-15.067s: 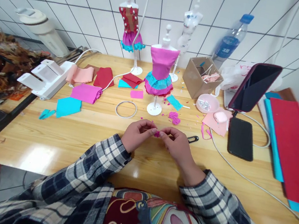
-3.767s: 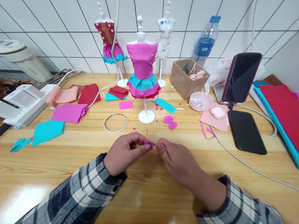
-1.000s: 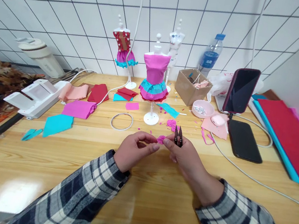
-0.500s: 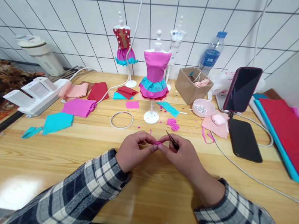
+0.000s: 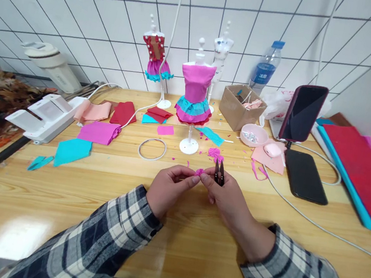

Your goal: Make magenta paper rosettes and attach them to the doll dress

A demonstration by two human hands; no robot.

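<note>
In the head view, the left hand (image 5: 172,188) and the right hand (image 5: 232,200) meet above the desk (image 5: 104,229), each grip closed, thumb against finger, on a small magenta piece (image 5: 199,172) between them. The right hand also holds dark snips (image 5: 220,178), their two blades spread and pointing away from the person, near two magenta rosettes (image 5: 214,152) on the desk. Just beyond the hands, a dress form (image 5: 197,84) stands upright in a magenta top and a ruffled blue, magenta and red skirt. A thin ring (image 5: 139,149) lies to the left of its round base. To its right are a cardboard box (image 5: 237,114) and a pink bowl (image 5: 253,141) with small shiny bits in it. Folded magenta cloth (image 5: 97,132) lies farther left, near a blue piece (image 5: 72,152)
</note>
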